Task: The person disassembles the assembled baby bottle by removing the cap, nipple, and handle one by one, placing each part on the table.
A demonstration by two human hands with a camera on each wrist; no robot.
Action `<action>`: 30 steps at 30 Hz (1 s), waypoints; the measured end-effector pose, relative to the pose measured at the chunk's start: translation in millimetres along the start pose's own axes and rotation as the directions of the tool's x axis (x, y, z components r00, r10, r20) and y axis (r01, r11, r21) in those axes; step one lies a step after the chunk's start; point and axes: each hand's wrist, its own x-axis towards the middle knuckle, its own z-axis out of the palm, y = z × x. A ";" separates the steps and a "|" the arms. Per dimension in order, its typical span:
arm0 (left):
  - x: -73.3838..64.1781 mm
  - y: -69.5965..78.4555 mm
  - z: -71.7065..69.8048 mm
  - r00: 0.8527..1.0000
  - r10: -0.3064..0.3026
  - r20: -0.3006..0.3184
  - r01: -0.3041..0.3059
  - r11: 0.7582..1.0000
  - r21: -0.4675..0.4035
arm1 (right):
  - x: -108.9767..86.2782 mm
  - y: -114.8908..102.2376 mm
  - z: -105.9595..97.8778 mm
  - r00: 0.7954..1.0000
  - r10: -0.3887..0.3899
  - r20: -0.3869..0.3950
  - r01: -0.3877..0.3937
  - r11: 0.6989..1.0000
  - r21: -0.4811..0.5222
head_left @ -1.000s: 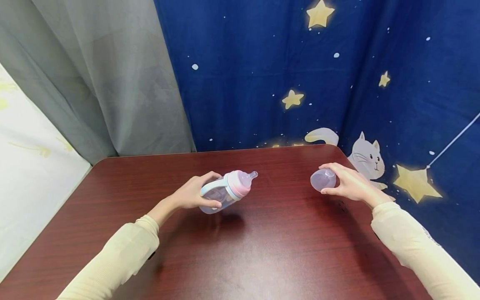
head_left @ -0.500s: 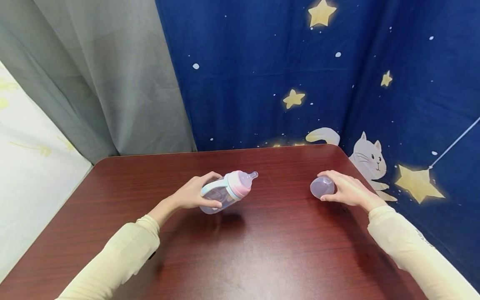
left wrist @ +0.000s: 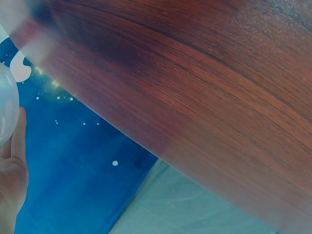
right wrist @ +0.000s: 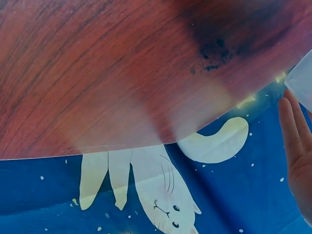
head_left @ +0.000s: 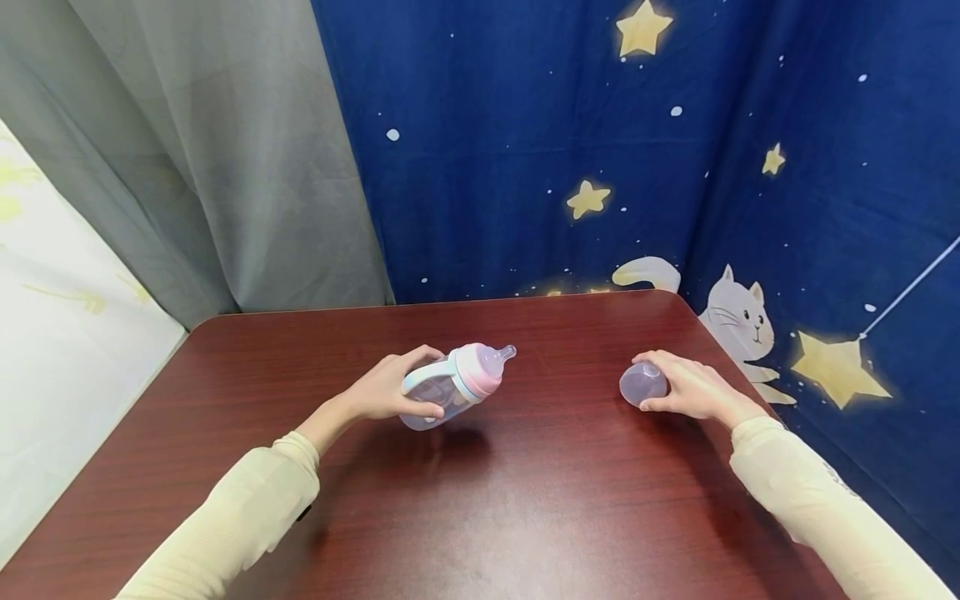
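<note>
My left hand (head_left: 384, 390) grips a baby bottle (head_left: 467, 375) around its clear body. The bottle has a pink-and-white collar, a pale blue handle and a clear teat; it leans over with the teat toward the upper right, its shadow falling on the table below. On the right, my right hand (head_left: 693, 388) holds a translucent dome-shaped bottle cap (head_left: 642, 384) between thumb and fingers, close over the table. The left wrist view catches only a strip of the bottle (left wrist: 7, 105) at its edge. Part of the cap (right wrist: 303, 83) shows in the right wrist view.
Beneath both hands lies a dark red wood-grain table (head_left: 540, 500) with rounded far corners. Behind it hang a grey curtain (head_left: 285, 167) and a blue curtain (head_left: 480, 167) printed with stars and a cat. Dark marks (right wrist: 217, 54) show on the tabletop near the right hand.
My right hand has come down and slightly left with the cap, closer to the tabletop. The left hand and bottle have stayed in place.
</note>
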 end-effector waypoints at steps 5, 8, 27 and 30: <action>-0.2 -0.1 -0.1 1.000 0.003 0.003 -0.003 1.000 -0.003 | 0.5 1.4 4.2 1.000 -0.008 0.015 0.008 1.000 -0.010; 0.0 -0.5 -0.2 1.000 0.005 0.000 -0.005 1.000 -0.005 | 0.6 1.9 6.4 1.000 -0.003 0.021 0.003 1.000 -0.010; -0.9 -0.7 -0.3 1.000 0.003 0.006 -0.003 1.000 -0.011 | 0.8 2.0 16.0 0.996 0.020 0.085 -0.018 1.000 -0.017; -0.9 -0.7 -0.5 1.000 0.003 0.005 -0.003 1.000 -0.007 | 0.9 2.7 17.1 0.995 0.022 0.095 -0.021 1.000 -0.016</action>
